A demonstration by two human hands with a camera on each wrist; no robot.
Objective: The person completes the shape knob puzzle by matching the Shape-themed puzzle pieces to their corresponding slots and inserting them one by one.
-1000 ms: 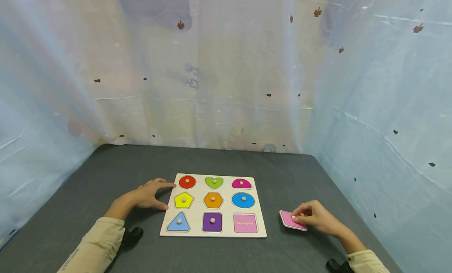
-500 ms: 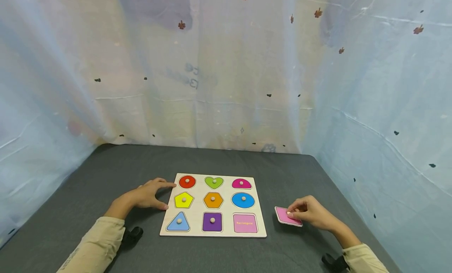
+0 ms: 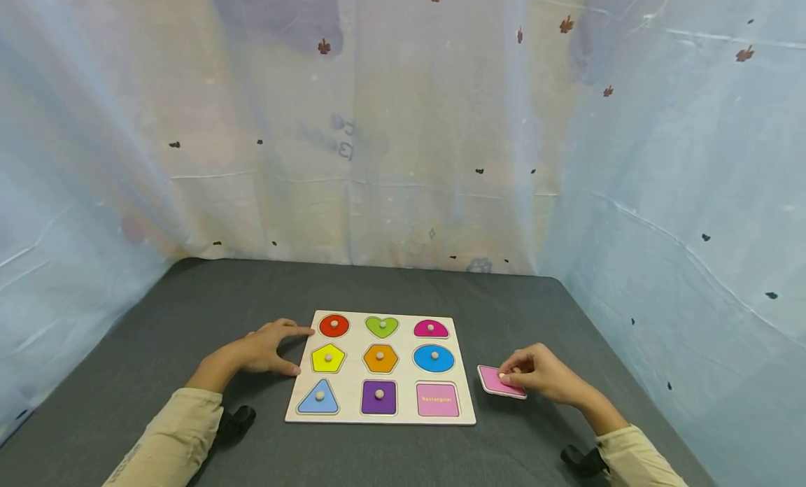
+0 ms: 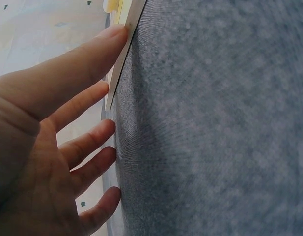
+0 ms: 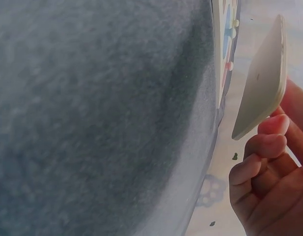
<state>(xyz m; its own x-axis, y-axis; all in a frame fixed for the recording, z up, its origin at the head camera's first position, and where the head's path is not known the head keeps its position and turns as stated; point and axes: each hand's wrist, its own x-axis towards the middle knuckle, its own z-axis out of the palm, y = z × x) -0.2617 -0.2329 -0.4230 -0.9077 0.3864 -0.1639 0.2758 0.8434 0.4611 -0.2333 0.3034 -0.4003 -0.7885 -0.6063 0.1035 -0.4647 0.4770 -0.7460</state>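
A pale wooden puzzle board (image 3: 406,397) lies flat on the table, with knobbed shapes in its slots. Its lower right slot (image 3: 437,407), printed "Rectangular", holds no piece. My left hand (image 3: 267,347) rests at the board's left edge, thumb and index fingertip touching it; in the left wrist view the fingers (image 4: 90,135) are spread. Just right of the board, my right hand (image 3: 549,376) pinches a pink rectangular puzzle piece (image 3: 490,379) by its knob, held above the table and slightly tilted. The right wrist view shows the piece's plain underside (image 5: 261,78).
A dark grey cloth covers the table (image 3: 390,287). Pale printed curtains (image 3: 403,158) hang behind it and at both sides. Seated in the board are shapes such as a purple square (image 3: 379,406) and a blue oval (image 3: 443,363).
My right hand has carried the pink piece left and slightly away from me, closer to the board. The left hand and the board have stayed in place.
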